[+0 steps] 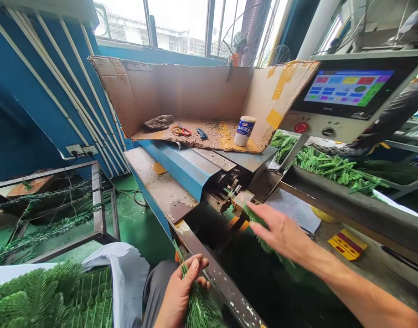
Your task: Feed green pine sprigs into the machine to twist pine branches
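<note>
My left hand [183,287] is closed around a bunch of green artificial pine sprigs [203,310], their thin stem ends poking up past the thumb. My right hand [284,234] reaches over to the front of a blue machine [181,171], fingers stretched out and apart. Just below those fingers hangs a blurred green pine branch [263,243], close to the machine's metal jaws [231,189]. Whether the fingers touch the branch I cannot tell.
A cut-open cardboard box [202,91] on the machine holds scissors [181,130] and a white-and-blue can [245,130]. A control screen [348,86] stands at the right. More pine sprigs [41,296] fill a white-lined container at lower left. A metal frame [97,200] stands behind it.
</note>
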Demonstrator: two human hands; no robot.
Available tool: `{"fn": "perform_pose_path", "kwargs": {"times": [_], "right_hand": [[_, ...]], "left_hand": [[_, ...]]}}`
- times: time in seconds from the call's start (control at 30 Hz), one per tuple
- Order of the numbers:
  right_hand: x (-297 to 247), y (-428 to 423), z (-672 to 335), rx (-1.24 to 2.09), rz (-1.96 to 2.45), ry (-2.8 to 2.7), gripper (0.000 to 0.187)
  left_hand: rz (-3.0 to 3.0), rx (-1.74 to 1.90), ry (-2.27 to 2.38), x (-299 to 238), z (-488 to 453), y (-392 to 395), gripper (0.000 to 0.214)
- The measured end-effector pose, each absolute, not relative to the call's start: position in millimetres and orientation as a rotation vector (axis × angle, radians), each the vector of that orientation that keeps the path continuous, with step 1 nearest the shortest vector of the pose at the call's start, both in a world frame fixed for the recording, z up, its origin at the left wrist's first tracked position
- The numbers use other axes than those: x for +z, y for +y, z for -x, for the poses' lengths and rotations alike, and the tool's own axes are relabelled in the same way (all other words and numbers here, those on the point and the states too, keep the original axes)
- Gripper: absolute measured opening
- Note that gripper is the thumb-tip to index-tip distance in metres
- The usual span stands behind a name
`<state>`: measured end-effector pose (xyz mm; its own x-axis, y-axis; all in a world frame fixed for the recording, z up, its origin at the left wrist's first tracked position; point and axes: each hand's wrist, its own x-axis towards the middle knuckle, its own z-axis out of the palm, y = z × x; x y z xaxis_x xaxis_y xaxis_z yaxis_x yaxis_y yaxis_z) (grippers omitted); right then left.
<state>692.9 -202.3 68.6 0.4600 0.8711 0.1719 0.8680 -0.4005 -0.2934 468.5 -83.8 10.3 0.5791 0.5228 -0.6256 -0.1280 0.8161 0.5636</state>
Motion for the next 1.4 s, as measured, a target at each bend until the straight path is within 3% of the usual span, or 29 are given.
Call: {"fn": "perform_pose_path", "kwargs": {"times": [0.1, 0.23, 0.57, 0.77, 0.97, 1.03, 1.17, 1.27, 1.4], "right_hand": [[85, -193, -728, -0.231, 2.689, -1.500, 0.043], [85, -171, -738, -0.336, 2.792, -1.654, 0.041], [39, -150, -742, -0.665, 2.267, -1.720, 0.063], [51, -179, -701, -0.399, 2.085, -1.767, 0.075], [31, -190, -591, 0.540, 1.857, -1.555, 0.048], [15, -186, -565, 0.599, 1.828, -1.518, 0.042], [3, -184, -549, 0.432, 1.848, -1.521, 0.041], [28, -197, -574, 0.346, 1.838, -1.688, 0.040], [83, -221, -668, -0.254, 2.017, -1.401, 0.039]], "left_hand": [[-0.505, 0.301, 0.826, -8, -464, -93, 0.048], [-0.478, 0.328, 0.723, -22, -462, -104, 0.047], [-0.379, 0.419, 0.653, -25, -456, -101, 0.045], [-0.245, 0.449, 0.682, -17, -448, -103, 0.035], [-0.248, 0.539, 0.723, 1, -455, -99, 0.023], [-0.309, 0.614, 0.721, 2, -462, -100, 0.025], [-0.508, 0.651, 0.802, 3, -475, -105, 0.030], [-0.494, 0.621, 0.834, 2, -474, -102, 0.031], [-0.437, 0.585, 0.861, -11, -467, -84, 0.049]]}}
